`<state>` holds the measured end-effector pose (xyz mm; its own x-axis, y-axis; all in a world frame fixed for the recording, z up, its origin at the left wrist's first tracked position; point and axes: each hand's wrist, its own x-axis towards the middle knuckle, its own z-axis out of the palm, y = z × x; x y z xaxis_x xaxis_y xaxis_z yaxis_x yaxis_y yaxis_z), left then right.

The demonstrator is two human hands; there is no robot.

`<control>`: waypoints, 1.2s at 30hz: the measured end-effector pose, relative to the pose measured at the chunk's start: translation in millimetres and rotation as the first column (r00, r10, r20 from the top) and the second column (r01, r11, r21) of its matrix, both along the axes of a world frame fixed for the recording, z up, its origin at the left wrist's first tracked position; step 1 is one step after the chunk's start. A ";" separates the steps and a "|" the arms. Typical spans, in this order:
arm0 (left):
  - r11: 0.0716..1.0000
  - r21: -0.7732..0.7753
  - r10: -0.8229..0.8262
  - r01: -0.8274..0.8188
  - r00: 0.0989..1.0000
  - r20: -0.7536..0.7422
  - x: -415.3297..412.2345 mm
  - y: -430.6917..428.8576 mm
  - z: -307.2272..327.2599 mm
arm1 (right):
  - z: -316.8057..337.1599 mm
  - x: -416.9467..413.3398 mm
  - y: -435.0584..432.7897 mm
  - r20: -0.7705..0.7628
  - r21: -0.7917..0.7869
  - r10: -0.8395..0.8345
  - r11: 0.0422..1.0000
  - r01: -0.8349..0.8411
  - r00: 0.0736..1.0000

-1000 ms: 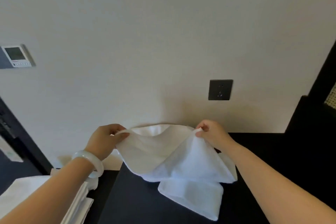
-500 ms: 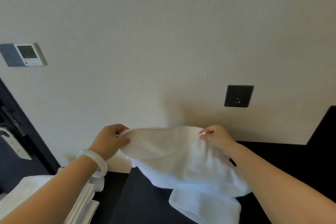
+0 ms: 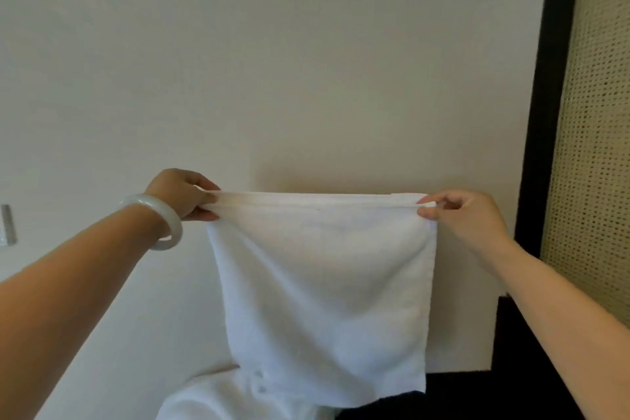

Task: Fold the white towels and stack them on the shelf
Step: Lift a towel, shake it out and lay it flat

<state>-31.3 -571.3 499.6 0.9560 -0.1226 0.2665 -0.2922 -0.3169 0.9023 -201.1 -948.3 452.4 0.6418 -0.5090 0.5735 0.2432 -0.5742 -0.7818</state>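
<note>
A white towel point(image 3: 320, 293) hangs flat in front of the cream wall, stretched taut along its top edge. My left hand point(image 3: 180, 193), with a pale bangle on the wrist, pinches the top left corner. My right hand point(image 3: 458, 215) pinches the top right corner between thumb and fingers. The towel's lower edge reaches down to the dark surface point(image 3: 477, 395). More white towel cloth point(image 3: 218, 399) lies bunched below its lower left part.
A black frame point(image 3: 542, 133) with a woven cane panel point(image 3: 593, 147) stands at the right. A grey wall panel point(image 3: 7, 225) shows at the far left edge. The cream wall fills the background.
Both hands have risen and moved apart, lifting the bunched towel off the dark surface and pulling it out flat. The view has tilted upward.
</note>
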 end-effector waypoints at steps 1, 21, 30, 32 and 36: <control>0.998 -0.050 -0.036 0.036 0.999 -0.015 -4.3 -6.4 10.8 | 7.9 -6.6 -4.1 -0.013 0.001 -0.007 1.000 0.007 1.000; 0.953 -0.182 -0.293 0.243 0.894 -0.339 -24.5 -34.2 26.8 | 9.9 -24.8 -64.5 -0.167 0.288 0.153 0.952 -0.100 0.974; 0.958 0.244 -0.218 0.150 0.935 0.281 -75.8 -17.8 10.4 | -1.8 -98.0 -43.8 0.095 0.130 0.116 0.983 -0.127 0.989; 0.932 0.300 -0.269 0.206 0.945 0.188 -87.1 -6.1 -40.5 | -52.0 -114.1 -36.8 -0.042 0.143 0.143 0.980 -0.136 0.989; 0.844 0.444 -0.275 0.301 0.954 -0.123 -108.3 0.7 -171.7 | -176.8 -128.4 -21.7 -0.469 0.155 0.106 0.987 -0.036 0.877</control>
<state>-139.5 -570.6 327.9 0.8700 -0.4889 0.0642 -0.3899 -0.6023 0.6965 -329.5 -970.1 275.6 0.8563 -0.5027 0.1187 -0.1408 -0.4483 -0.8827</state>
